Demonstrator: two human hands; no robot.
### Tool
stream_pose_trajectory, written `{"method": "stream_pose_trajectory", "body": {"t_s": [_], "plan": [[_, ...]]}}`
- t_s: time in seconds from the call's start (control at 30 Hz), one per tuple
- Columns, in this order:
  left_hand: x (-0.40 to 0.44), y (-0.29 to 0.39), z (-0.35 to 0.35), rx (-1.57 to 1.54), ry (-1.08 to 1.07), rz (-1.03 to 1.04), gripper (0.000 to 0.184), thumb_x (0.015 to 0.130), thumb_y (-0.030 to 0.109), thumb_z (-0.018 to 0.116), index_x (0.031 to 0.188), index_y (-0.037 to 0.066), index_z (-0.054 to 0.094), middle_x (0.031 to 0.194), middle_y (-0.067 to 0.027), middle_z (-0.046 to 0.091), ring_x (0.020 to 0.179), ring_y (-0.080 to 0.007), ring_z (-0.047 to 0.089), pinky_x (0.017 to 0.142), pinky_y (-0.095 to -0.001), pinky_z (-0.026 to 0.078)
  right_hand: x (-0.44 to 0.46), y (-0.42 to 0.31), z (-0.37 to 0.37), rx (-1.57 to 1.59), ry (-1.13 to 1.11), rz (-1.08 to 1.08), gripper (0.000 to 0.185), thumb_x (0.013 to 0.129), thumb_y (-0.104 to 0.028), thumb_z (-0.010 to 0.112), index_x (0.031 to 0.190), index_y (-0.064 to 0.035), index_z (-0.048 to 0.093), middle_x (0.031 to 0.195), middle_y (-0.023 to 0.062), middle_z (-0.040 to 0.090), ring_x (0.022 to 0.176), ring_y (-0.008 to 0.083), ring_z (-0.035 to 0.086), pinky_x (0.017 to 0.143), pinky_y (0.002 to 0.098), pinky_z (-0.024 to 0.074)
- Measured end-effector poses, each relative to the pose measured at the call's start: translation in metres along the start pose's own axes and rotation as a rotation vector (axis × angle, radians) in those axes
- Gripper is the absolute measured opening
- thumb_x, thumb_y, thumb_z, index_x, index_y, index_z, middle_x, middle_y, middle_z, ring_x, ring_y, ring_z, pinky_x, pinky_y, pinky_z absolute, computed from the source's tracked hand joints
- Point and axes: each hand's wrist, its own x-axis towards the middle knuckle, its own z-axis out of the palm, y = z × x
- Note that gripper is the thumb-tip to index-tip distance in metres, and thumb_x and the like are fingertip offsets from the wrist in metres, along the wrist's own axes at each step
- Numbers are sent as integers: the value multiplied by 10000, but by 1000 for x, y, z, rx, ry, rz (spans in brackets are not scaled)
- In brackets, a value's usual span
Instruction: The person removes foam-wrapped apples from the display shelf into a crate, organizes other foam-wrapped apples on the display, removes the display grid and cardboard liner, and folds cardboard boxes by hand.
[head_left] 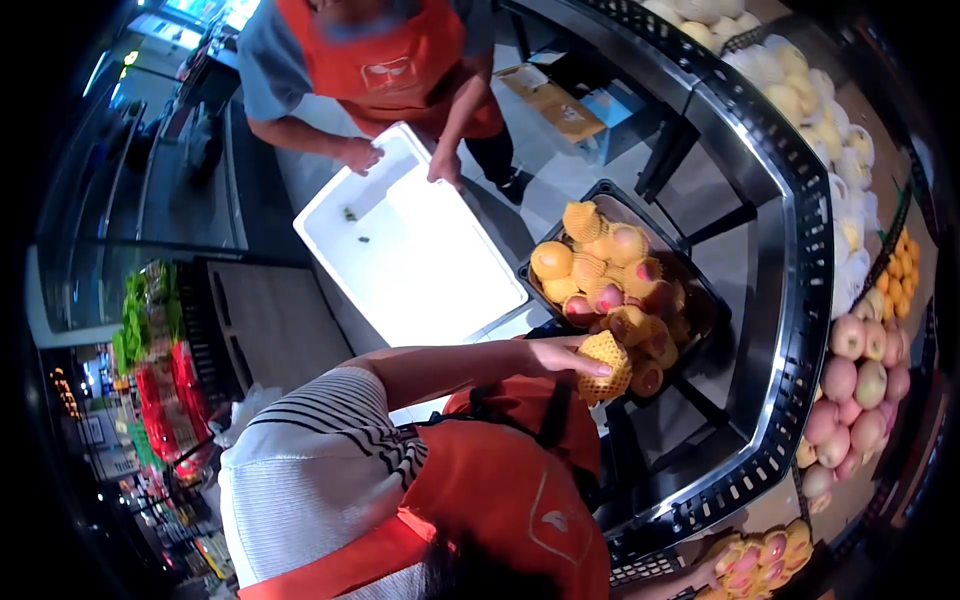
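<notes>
My left hand (pixel 568 358) is closed round a fruit in a yellow foam net (pixel 604 368), above the near side of a black crate (pixel 716 312). Inside that crate are several round fruits in yellow foam nets (pixel 600 262), some showing red skin. At the bottom edge, my right hand (pixel 708 572) is beside a cluster of red-and-yellow netted fruits (pixel 768 562) on the display. Its fingers are mostly hidden, so I cannot tell whether it grips one.
Opposite, a person in a red apron (pixel 385 60) holds a white foam box (pixel 312 222) with small green scraps inside. A black slatted display rim (pixel 812 250) curves along the right, with pink apples (pixel 850 395) and white-netted fruit (pixel 850 150) beyond. An open cardboard box (pixel 550 100) lies on the floor.
</notes>
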Motion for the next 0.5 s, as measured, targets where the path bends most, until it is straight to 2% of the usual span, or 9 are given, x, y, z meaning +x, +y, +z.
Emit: {"method": "stream_pose_trajectory", "body": {"t_s": [0.33,0.5], "plan": [[3,8,-1,-30,-33,39,544,860,247,620,1293,25,376,1221,-69,491,1151,-170,436,988,-324,333,-12,-10,-10,30,18,-2,980,747,-344,723,1403,21,93,1410,202,245,1275,291,310,1064,375,256],[5,9,-1,-43,-42,-29,550,845,237,642,1288,45,378,1211,-61,496,1133,-161,446,975,-317,346,-20,-8,-22,50,37,3,993,739,-345,731,1404,18,89,1413,204,235,1275,295,307,1064,377,258]]}}
